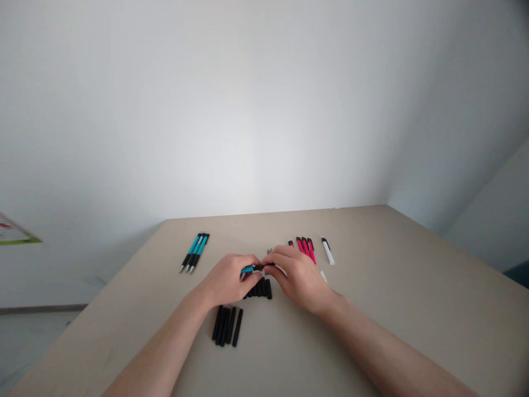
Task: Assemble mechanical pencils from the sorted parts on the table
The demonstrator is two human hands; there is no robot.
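Over the middle of the table, my left hand (231, 278) is closed around the turquoise barrel of a pen (247, 269). My right hand (298, 274) pinches a thin black piece (268, 265) at the pen's right end. Fingers hide where the two parts meet, so I cannot tell whether they are joined. Just below the fingers lies a row of short black tubes (263, 286), partly covered by my left hand. Closer to me is a group of longer black tubes (227, 325). Small grey metallic pieces (269, 251) show behind my fingertips.
Three turquoise-and-black pens (195, 252) lie side by side at the left. Several red-and-black pen parts (306, 249) are behind my right hand, with a white-and-black one (328, 251) further right. The beige table (392, 286) meets a white wall (248, 110).
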